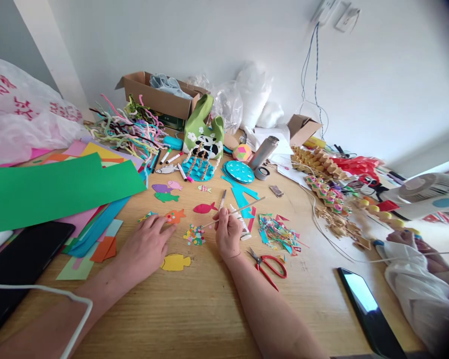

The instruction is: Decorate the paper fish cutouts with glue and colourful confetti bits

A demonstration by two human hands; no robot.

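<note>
My left hand (146,247) lies on the table with fingers spread, its fingertips at an orange paper fish (175,216). My right hand (228,232) is closed around a thin stick (253,202), whose lower end points at a small heap of coloured paper dots (194,235). Below the heap lies a yellow paper fish (175,263); above it is a red one (204,208). Purple, green and pink fish lie farther back. A white tube (244,230) lies beside my right hand, partly hidden by it.
Red-handled scissors (271,266) and paper scraps (279,233) lie right of my right hand. Green paper sheets (60,189) and a black phone (26,269) are at left. Another phone (366,304) lies at right, near another person's hands (415,242). A metal flask (264,152) leans farther back.
</note>
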